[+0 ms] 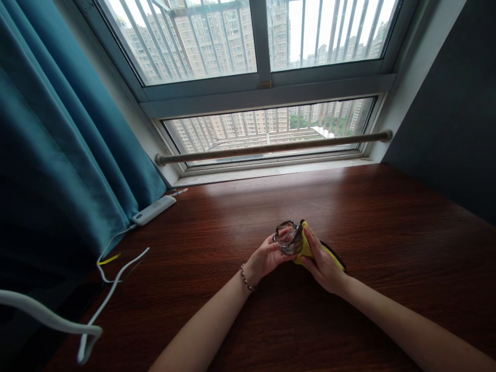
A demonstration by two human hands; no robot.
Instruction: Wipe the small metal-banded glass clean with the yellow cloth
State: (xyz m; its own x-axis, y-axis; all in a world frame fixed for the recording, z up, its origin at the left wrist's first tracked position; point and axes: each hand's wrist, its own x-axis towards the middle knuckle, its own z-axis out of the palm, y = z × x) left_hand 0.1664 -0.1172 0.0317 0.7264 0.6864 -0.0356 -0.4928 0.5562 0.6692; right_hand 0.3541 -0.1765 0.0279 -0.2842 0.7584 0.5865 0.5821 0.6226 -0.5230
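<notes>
A person's left hand (267, 257) gripped a small clear glass (288, 238) from its left side, fingers curled round the wall, while the right hand (323, 263) pressed a yellow cloth (306, 247) against the glass's right side, clasping both cloth and glass. The glass sat near the middle of a dark wooden tabletop (387, 232), well back from its near edge and clear of the far edge under the window (267, 129). A beaded bracelet (246, 279) circled the left wrist.

The tabletop showed a polished reddish grain and lay broad and bare to the right of the hands, running to a dark wall. At the far left corner rested a white power strip (153, 210), its white cables (116, 274) trailing along the left edge beside a heavy teal curtain (58, 155). A round metal rail (271, 147) crossed the lower pane.
</notes>
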